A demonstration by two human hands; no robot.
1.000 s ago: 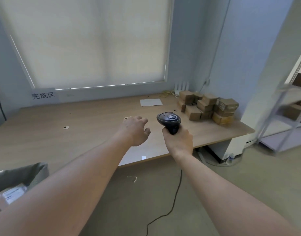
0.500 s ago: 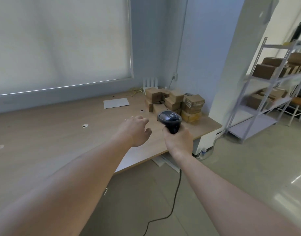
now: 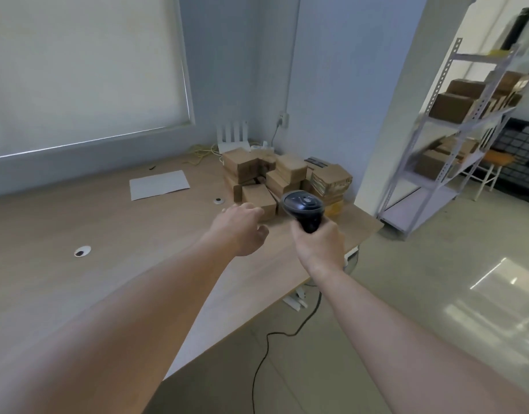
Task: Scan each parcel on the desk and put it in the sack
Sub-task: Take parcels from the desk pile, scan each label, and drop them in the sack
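Observation:
Several brown cardboard parcels (image 3: 287, 177) are piled at the far right corner of the wooden desk (image 3: 107, 234). My right hand (image 3: 320, 243) grips a black handheld scanner (image 3: 303, 209), held just in front of the pile. My left hand (image 3: 242, 230) reaches over the desk with loosely curved fingers and holds nothing; its fingertips are close to the nearest small parcel (image 3: 258, 200). The sack is out of view.
A white sheet of paper (image 3: 158, 184) lies on the desk behind my left hand. The scanner's black cable (image 3: 263, 348) trails on the floor. A metal shelf (image 3: 454, 130) with boxes stands to the right. A white router (image 3: 231, 138) sits by the wall.
The view has swung right, and the sack has left the frame. Both hands have come closer to the parcel pile; my left hand now nearly reaches the front parcel.

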